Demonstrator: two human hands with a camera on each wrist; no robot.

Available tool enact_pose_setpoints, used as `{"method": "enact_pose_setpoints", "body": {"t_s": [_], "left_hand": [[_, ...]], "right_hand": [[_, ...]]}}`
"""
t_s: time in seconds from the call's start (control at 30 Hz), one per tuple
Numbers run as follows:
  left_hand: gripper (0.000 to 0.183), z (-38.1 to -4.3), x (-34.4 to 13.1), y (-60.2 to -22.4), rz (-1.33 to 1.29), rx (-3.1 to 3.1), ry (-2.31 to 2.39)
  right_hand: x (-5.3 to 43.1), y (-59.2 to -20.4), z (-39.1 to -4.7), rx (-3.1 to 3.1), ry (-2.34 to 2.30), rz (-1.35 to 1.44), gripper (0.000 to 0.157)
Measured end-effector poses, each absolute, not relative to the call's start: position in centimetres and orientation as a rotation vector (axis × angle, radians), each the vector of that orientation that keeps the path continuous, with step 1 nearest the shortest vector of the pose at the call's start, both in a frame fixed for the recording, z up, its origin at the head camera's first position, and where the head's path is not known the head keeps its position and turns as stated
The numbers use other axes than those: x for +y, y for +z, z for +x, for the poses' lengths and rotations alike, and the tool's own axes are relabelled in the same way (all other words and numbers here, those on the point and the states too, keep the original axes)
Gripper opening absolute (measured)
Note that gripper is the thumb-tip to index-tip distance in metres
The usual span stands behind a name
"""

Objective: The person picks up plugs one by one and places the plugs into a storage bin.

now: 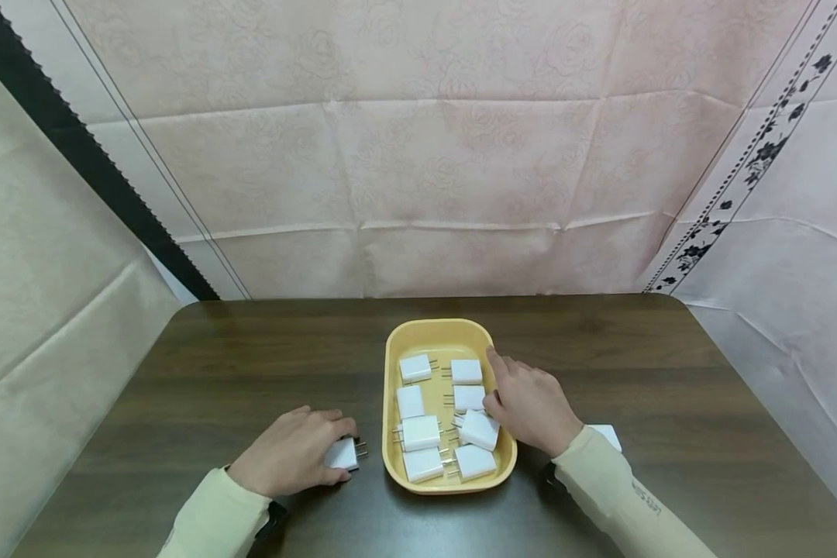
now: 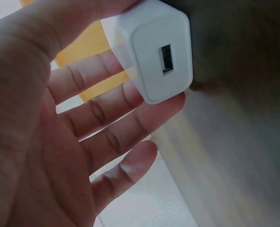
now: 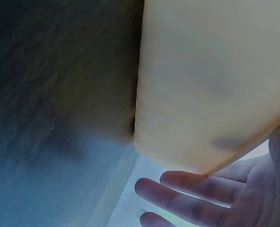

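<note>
My left hand [image 1: 298, 449] holds a white charger plug [image 1: 342, 455] over the table left of the tray, thumb on one side and fingers on the other. Its prongs point right, and its end with the USB port faces the left wrist view [image 2: 161, 61]. A yellow tray [image 1: 438, 331] holds several white charger plugs [image 1: 420, 432] in two rough columns. My right hand [image 1: 533, 407] grips the tray's right rim, thumb reaching over the edge. In the right wrist view, the other fingers [image 3: 201, 189] extend along the outer wall of the tray [image 3: 206, 85].
Another white block [image 1: 608, 435], partly hidden by the right sleeve, lies on the dark wooden table [image 1: 669, 372] to the right. Pale patterned cloth [image 1: 460, 170] hangs behind the table's far edge and at both sides.
</note>
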State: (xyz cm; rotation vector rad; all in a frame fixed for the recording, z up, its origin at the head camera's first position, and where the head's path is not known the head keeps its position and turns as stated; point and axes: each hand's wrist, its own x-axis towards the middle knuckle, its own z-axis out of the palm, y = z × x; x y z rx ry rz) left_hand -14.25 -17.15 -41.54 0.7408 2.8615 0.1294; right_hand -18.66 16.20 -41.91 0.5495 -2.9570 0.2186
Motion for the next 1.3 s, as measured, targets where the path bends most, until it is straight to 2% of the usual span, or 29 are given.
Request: {"method": "enact_pose_setpoints", "body": {"t_s": [0.57, 0.9, 1.3], "left_hand": [[0.038, -14.7, -17.0, -40.3, 0.799, 2.931, 0.095], [0.043, -15.2, -16.8, -38.7, 0.939, 3.044, 0.081], [0.042, -16.0, -15.5, -37.4, 1.133, 3.148, 0.044]], "right_hand": [[16.2, -42.1, -18.6, -2.903, 0.228, 0.570, 0.065], [16.3, -42.2, -18.6, -2.891, 0.224, 0.564, 0.064], [16.3, -42.2, -18.6, -2.903, 0.231, 0.569, 0.065]]}}
